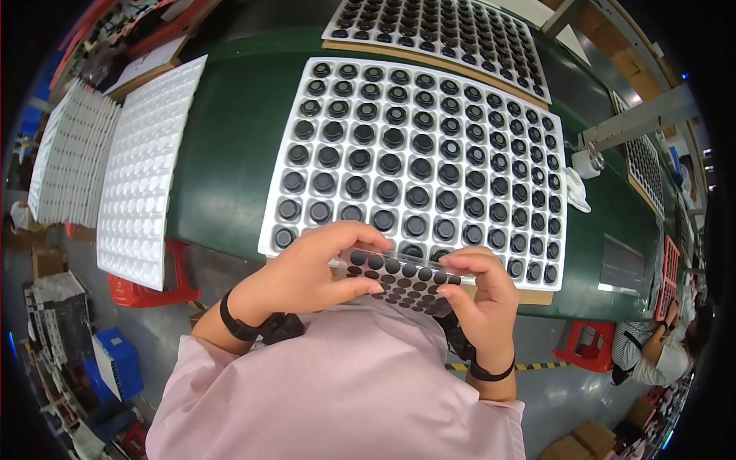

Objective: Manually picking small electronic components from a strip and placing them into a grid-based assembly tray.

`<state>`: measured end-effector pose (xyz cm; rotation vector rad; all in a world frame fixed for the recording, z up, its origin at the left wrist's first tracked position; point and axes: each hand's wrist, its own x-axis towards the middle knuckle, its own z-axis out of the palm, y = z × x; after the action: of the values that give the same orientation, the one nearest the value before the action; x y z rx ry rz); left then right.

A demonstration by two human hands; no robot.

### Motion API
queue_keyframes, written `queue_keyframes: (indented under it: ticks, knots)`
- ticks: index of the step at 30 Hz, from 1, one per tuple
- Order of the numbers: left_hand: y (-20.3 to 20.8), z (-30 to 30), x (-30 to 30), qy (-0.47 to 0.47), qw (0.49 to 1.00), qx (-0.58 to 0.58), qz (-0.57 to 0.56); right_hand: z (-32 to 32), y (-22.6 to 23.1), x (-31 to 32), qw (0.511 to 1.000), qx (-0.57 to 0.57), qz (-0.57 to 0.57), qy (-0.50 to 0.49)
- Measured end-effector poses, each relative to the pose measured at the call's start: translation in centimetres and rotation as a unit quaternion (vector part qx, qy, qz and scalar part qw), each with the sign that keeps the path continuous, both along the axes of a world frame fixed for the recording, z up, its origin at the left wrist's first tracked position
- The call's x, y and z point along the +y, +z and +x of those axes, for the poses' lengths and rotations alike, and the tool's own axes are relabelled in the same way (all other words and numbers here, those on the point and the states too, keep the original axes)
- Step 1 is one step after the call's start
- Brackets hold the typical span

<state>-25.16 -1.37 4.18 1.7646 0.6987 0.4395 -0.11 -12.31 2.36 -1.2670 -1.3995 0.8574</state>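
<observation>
Stacked white blister trays (73,157), far left of the frame: empty, piled at the edge of the green surface (230,146), a judged reserve kept within reach.

Single white tray (146,176), left of centre: empty, overhanging the surface's near edge above a red stool (149,291).

Left hand (307,272), lower centre: grip clenched on the left end of a clear sheet of black dots (402,280), thumb under, fingers curled over the top.

Sheet of black dots, lower centre: held flat between both hands just over the near edge of the filled tray, likely so dots can be taken close to the parts.

Filled white tray (418,165), centre: rows of black round parts seated one per pocket.

Right hand (487,295), right of centre: grip pinching the sheet's right end, steadying it.

Second filled tray (445,31), top of frame.

Seated person (659,353), lower right: apart from the work.
</observation>
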Motion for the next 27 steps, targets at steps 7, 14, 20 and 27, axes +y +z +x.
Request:
queue_keyframes:
  ticks: [7,14,20,27]
  knots:
    - [-0.2,0.6,0.5,-0.001,1.000,-0.024,0.005,1.0,0.4,0.2,1.000,0.004,0.005,-0.022]
    - [-1.1,1.5,0.0,0.002,0.999,-0.054,0.000,1.5,-0.2,-1.1,0.998,0.010,-0.042,-0.041]
    - [-1.8,1.8,-0.2,0.041,0.994,-0.093,-0.042,1.4,-0.4,-1.3,0.996,0.031,-0.048,-0.062]
    - [-1.8,1.6,-0.4,0.035,0.997,-0.068,-0.031,1.3,-0.7,-1.1,0.994,0.055,-0.060,-0.070]
